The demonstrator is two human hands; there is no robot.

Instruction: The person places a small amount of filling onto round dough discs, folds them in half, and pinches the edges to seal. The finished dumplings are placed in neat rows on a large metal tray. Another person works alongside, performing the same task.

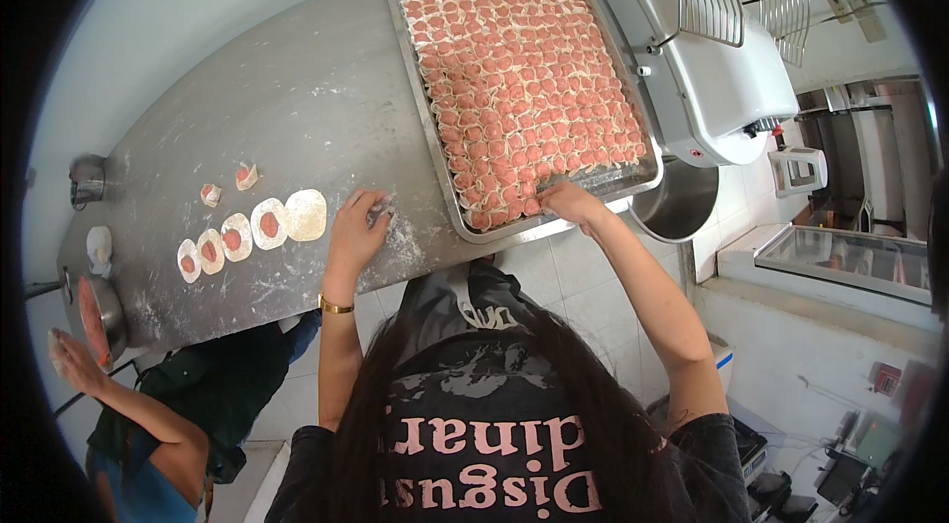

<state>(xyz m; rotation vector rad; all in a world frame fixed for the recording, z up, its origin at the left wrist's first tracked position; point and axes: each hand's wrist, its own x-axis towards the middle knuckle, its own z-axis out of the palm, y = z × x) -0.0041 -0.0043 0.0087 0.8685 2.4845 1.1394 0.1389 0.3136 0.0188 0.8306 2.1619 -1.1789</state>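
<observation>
Grey table (277,98); dumplings (514,78) in tray (420,93) just beside right fingers (561,195), grip unclear; left fingers (364,198) parted.

Garment, six o'clock: washed-black T-shirt (494,459), pink block lettering (484,488) in two rows across the chest, pale grey patches above it, print or powder unclear. Short sleeves: left (301,459) at seven o'clock, right (710,454) between four and five. Hair (368,414): long, dark, loose, strands down both sides of the lettering. Bracelet (336,305), eight o'clock: gold-toned band below the left hand (358,226), bare. Right hand (571,207), three o'clock: bare.
</observation>
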